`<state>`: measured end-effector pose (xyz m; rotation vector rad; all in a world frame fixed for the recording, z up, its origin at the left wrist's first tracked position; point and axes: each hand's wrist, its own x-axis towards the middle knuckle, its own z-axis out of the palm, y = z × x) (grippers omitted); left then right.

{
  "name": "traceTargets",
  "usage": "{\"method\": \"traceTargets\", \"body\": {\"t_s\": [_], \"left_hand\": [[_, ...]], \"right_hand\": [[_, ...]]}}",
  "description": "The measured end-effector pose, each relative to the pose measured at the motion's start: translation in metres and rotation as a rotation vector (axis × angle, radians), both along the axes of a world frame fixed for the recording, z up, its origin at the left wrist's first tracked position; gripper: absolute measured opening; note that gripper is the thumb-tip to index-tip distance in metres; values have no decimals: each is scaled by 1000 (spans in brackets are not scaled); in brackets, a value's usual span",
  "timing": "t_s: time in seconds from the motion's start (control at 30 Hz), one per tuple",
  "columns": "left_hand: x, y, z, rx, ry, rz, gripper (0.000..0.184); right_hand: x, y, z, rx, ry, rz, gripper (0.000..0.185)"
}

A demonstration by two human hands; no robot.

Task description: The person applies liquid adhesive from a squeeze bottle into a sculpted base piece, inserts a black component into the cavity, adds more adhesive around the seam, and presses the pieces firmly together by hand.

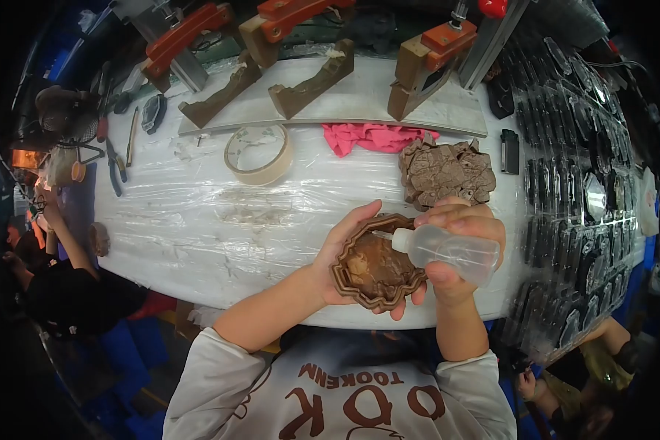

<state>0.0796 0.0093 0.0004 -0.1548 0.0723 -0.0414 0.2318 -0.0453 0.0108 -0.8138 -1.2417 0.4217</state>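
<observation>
In my left hand [334,257] rests a brown, hollow piece with a jagged rim [378,275], its open side facing up. The fingers curl under and around its edge. My right hand [462,224] grips a translucent squeeze bottle [451,253], tilted so that its nozzle points into the hollow. The inside of the brown piece looks glossy near the nozzle. Just beyond my right hand lies a rough brown rock-like piece [447,172], beside a crumpled pink cloth [367,138].
A tape roll [259,155] lies on the plastic-covered table [183,242]. Clamps with orange parts [191,33] and brown blocks [312,81] line the back. Pliers [116,167] lie at left, trays of black parts [572,198] at right. Other people sit on both sides.
</observation>
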Motion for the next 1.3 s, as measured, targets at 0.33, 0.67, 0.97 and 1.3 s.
{"method": "traceTargets", "body": {"t_s": [0.33,0.67,0.97,1.3], "left_hand": [[1,0,2,14,1,12,67],[1,1,4,19,3,30,77],[0,1,6,11,-11,59,78],[1,2,5,55,-21,72,78]], "right_hand": [[2,-1,2,-29,-47,-32,46],[5,-3,0,-52,25,-94,46],[4,-2,5,-126,-30,-230,47],[5,-1,6,-122,30,-226,48]]}}
